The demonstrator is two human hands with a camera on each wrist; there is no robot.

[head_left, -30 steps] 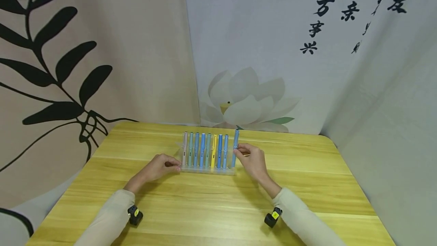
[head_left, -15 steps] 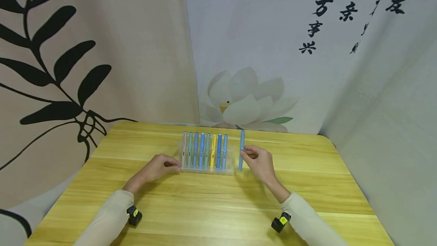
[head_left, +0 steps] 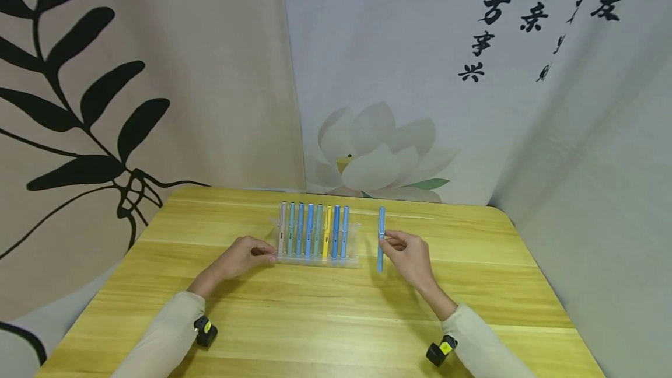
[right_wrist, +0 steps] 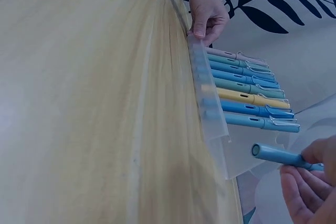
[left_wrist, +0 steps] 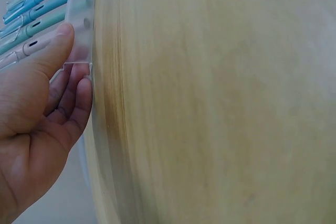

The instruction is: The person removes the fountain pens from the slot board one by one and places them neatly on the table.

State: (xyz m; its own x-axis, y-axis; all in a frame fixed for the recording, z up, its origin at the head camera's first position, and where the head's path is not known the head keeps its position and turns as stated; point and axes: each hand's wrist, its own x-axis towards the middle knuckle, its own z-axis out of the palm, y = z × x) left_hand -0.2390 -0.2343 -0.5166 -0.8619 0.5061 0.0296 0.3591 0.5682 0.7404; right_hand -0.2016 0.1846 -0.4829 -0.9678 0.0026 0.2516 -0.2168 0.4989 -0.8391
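Seven pens sit in the clear rack (head_left: 315,261); your left hand (head_left: 242,256) pinches its left end, your right hand (head_left: 412,254) pinches a blue pen (head_left: 380,238) just right of it.

A yellow wooden table (head_left: 325,319) with rounded far corners carries everything. A clear plastic pen rack (head_left: 317,260) stands directly on it toward twelve o'clock from the table's middle, a row of seven pens (head_left: 314,231) leaning in its slots: pale pink at the nine o'clock end, then teal and blue ones, with a yellow one third from the three o'clock end. At the near edge, two sleeved forearms rest on the wood, at about seven and five o'clock.
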